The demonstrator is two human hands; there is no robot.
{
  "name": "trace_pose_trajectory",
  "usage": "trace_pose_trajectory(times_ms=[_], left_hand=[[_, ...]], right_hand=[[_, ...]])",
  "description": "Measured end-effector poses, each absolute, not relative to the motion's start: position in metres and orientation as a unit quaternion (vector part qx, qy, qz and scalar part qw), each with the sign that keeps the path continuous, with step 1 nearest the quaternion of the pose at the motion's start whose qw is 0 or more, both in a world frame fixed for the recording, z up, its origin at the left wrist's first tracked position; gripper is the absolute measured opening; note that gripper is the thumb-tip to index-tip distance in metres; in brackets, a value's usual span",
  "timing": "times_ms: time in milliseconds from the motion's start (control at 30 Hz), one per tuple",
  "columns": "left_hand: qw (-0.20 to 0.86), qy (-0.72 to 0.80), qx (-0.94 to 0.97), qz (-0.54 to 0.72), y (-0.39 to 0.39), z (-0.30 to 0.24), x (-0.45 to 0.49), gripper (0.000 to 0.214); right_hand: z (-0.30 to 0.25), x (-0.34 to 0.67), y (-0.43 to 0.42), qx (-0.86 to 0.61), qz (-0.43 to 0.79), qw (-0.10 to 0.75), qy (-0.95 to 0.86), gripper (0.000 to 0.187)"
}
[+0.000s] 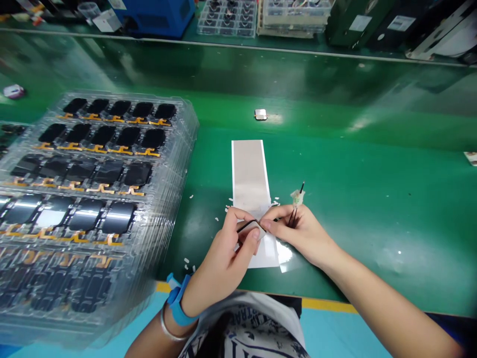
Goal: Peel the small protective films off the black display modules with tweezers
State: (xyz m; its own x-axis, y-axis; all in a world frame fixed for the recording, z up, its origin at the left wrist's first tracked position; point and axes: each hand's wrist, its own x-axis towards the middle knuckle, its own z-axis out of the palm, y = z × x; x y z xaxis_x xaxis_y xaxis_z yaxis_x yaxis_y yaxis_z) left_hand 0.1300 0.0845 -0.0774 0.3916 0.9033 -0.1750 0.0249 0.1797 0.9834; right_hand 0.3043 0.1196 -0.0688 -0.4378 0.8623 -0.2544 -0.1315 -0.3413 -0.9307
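My left hand, with a blue band at the wrist, pinches a small display module that has a pale face and a dark edge. The thumb lies across the pale face. At the module's right corner, the thumb and index finger of my right hand press together on its edge. Tweezers with wrapping around them are tucked in that same hand, angled upward. Beneath both hands lies a long white strip sheet with a greyish middle. Small white scraps are scattered beside it.
Stacked clear trays of black display modules fill the left side. Another module lies silvery face up beyond the sheet. A shelf at the back carries a blue machine, a compartment box and dark green boxes.
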Motion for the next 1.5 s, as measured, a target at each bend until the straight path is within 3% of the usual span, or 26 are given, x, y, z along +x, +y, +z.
trace_pose_trajectory(times_ms=[167, 367, 633, 833, 967, 1133, 1333, 1500], left_hand=[[0.661, 0.421, 0.518, 0.345, 0.085, -0.075, 0.129, 0.013], [0.687, 0.415, 0.489, 0.342, 0.084, -0.072, 0.129, 0.018], [0.692, 0.396, 0.478, 0.369, 0.084, -0.077, 0.131, 0.012], [0.662, 0.424, 0.507, 0.353, 0.085, -0.077, 0.131, 0.009], [0.619, 0.445, 0.544, 0.351, 0.085, -0.076, 0.131, 0.007], [0.456, 0.498, 0.677, 0.292, 0.080, -0.070, 0.125, 0.006], [0.344, 0.459, 0.789, 0.218, 0.082, -0.066, 0.125, 0.007], [0.313, 0.437, 0.823, 0.183, 0.088, -0.067, 0.128, 0.008]], right_hand=[[-0.068, 0.302, 0.117, -0.400, 0.701, 0.357, -0.470, 0.026], [-0.069, 0.301, 0.109, -0.487, 0.570, 0.367, -0.551, 0.026], [-0.066, 0.298, 0.105, -0.472, 0.578, 0.385, -0.543, 0.015], [-0.066, 0.297, 0.106, -0.479, 0.551, 0.379, -0.568, 0.019], [-0.068, 0.305, 0.112, -0.478, 0.539, 0.379, -0.581, 0.024], [-0.070, 0.323, 0.123, -0.512, 0.382, 0.458, -0.619, 0.039], [-0.081, 0.316, 0.126, -0.535, 0.405, 0.479, -0.567, 0.017], [-0.086, 0.308, 0.127, -0.576, 0.395, 0.473, -0.537, 0.014]])
